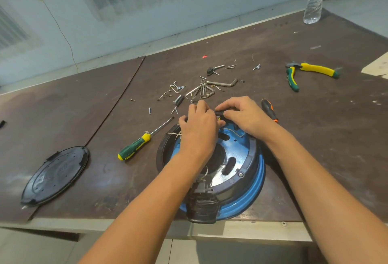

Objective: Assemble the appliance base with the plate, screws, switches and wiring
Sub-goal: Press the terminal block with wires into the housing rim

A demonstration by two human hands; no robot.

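The appliance base [237, 144] sits at the near edge of the worktop [315, 137]. At its 12 o'clock rim, the right hand [245, 116] pinches a small black part [219, 113] (type indistinct). The left hand [199, 126] adjoins it with fingers curled; what they hold is hidden. Loose screws [178, 90] lie beyond at 12 o'clock, a screwdriver [136, 145] at 9 o'clock.

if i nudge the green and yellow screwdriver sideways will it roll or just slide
Probably rolls a little: the screwdriver lies flat on the table and its handle looks rounded. The steel shaft should stay stiff. The ribbed green handle likely isn't slippery.
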